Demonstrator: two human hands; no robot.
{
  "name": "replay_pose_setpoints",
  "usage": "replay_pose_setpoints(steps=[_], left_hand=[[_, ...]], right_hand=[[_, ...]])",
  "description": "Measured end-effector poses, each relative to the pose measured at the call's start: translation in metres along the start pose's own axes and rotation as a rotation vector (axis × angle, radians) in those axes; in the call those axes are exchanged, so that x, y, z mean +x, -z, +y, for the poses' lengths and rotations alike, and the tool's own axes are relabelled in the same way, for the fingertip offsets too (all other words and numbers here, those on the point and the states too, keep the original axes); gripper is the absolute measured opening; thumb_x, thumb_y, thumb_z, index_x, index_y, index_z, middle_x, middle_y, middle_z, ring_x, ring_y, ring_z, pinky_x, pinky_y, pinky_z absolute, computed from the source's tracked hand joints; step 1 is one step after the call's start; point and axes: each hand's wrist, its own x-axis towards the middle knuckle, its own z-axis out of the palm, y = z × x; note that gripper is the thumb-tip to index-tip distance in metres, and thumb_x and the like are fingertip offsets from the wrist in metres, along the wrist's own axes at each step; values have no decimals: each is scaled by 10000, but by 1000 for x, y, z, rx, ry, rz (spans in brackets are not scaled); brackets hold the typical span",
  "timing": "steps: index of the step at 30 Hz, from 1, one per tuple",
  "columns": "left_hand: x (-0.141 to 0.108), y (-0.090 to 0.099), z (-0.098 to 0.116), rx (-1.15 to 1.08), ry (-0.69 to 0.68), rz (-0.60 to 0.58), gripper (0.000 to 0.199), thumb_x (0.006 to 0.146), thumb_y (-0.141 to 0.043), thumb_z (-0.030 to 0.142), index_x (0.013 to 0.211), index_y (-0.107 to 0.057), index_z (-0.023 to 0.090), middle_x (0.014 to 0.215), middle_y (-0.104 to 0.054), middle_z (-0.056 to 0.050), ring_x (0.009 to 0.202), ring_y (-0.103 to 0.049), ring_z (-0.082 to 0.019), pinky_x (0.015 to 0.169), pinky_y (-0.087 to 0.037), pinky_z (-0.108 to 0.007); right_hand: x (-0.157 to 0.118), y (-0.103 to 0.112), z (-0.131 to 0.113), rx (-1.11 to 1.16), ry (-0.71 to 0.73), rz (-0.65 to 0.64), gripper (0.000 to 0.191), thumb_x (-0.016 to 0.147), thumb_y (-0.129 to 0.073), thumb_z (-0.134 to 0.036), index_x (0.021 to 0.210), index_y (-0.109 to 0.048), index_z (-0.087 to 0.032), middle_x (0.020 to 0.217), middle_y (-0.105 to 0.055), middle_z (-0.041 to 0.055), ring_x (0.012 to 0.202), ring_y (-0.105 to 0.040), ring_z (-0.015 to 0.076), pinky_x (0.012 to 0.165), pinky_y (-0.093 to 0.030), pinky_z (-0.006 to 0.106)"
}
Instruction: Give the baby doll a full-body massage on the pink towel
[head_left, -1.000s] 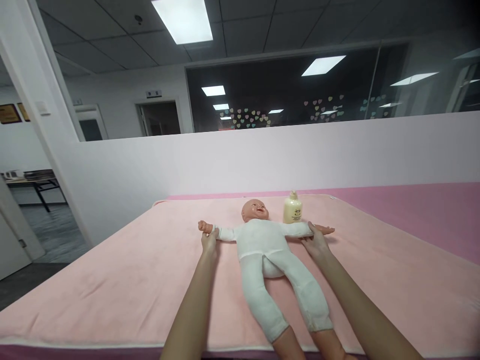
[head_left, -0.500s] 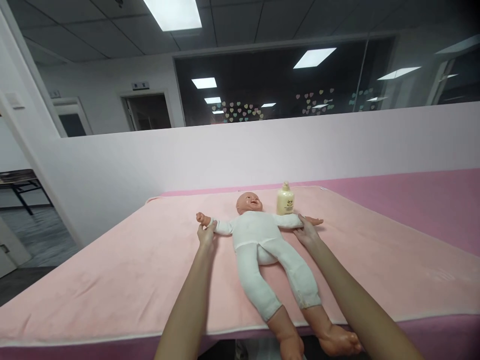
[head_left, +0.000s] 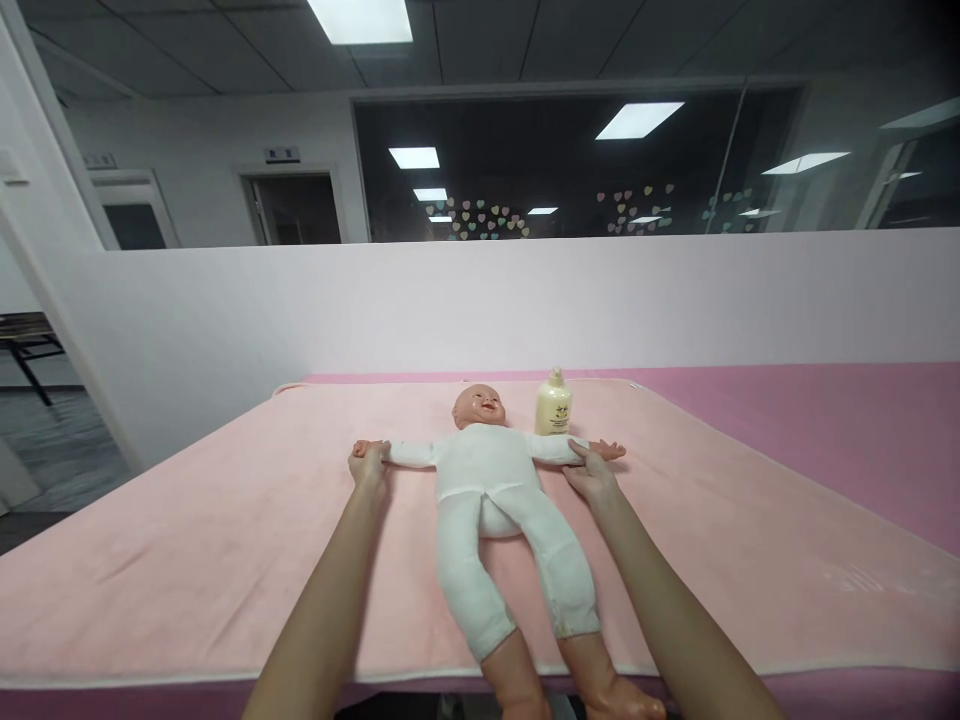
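Observation:
A baby doll [head_left: 487, 465] with a white cloth body lies on its back on a pink towel [head_left: 247, 520], arms stretched out sideways. My left hand [head_left: 368, 463] is closed around the doll's wrist at the left of the view, thumb on top. At the other side my right hand [head_left: 592, 474] grips the doll's other forearm near the cuff, with the thumb over the sleeve and the fingers partly hidden beneath. The doll's legs point towards me, and its feet reach past the towel's near edge.
A pale yellow pump bottle [head_left: 553, 404] stands beside the doll's head, behind its arm. The towel covers a pink padded table [head_left: 885, 430]. Behind it rises a low white wall [head_left: 420, 305] topped by a window. A dark-legged table [head_left: 30, 350] shows at far left.
My left hand has drawn the doll's arm outward to the left, so it now lies straighter. My right hand keeps its hold. The view has turned slightly.

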Motion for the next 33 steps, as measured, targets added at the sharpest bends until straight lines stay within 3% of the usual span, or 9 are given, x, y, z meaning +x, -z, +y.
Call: replay_pose_setpoints(steps=[5, 9, 13, 21, 27, 33], left_hand=[[1, 2, 2, -8, -12, 61, 343, 478, -619, 49, 615, -335, 184, 575, -293, 93, 536, -383, -46, 558, -366, -186], [-3, 3, 11, 96, -44, 160, 440, 496, -674, 68, 861, -463, 193, 719, -445, 65, 690, -492, -82, 700, -410, -215], [-5, 5, 15, 144, -22, 118, 490, 590, -662, 134, 1048, -496, 194, 850, -536, 15, 825, -545, -126, 833, -420, -269], [7, 8, 4, -36, 42, 155, 218, 708, -523, 129, 904, -604, 176, 884, -590, -27, 871, -576, -143, 844, -459, -296], [4, 7, 9, -160, 113, 161, 216, 724, -516, 103, 899, -621, 173, 886, -599, -22, 811, -584, -121, 815, -473, -277], [4, 6, 13, -314, 197, 173, 220, 748, -464, 68, 891, -609, 153, 803, -583, -10, 658, -560, -79, 731, -482, -244]], right_hand=[[2, 2, -1, 59, 123, -115, 358, 692, -562, -69, 936, -481, -319, 960, -590, -63, 816, -609, 112, 677, -570, 268], [-8, -2, -9, 129, 60, -80, 318, 691, -537, -74, 907, -457, -293, 905, -590, -68, 776, -607, 103, 685, -561, 265], [-19, -4, -24, 263, -44, -80, 227, 720, -562, -139, 879, -455, -261, 864, -584, -41, 773, -609, 108, 705, -552, 265], [-20, 9, -45, 426, -82, -30, 200, 754, -573, -260, 909, -451, -230, 993, -554, 30, 868, -599, 130, 734, -544, 312], [-12, 23, -43, 440, -54, -39, 307, 766, -527, -312, 1054, -444, -242, 1119, -503, 82, 973, -572, 150, 745, -534, 328], [1, 34, -47, 280, 52, -14, 367, 738, -492, -361, 1087, -450, -256, 1094, -459, 68, 971, -539, 148, 783, -513, 339]])
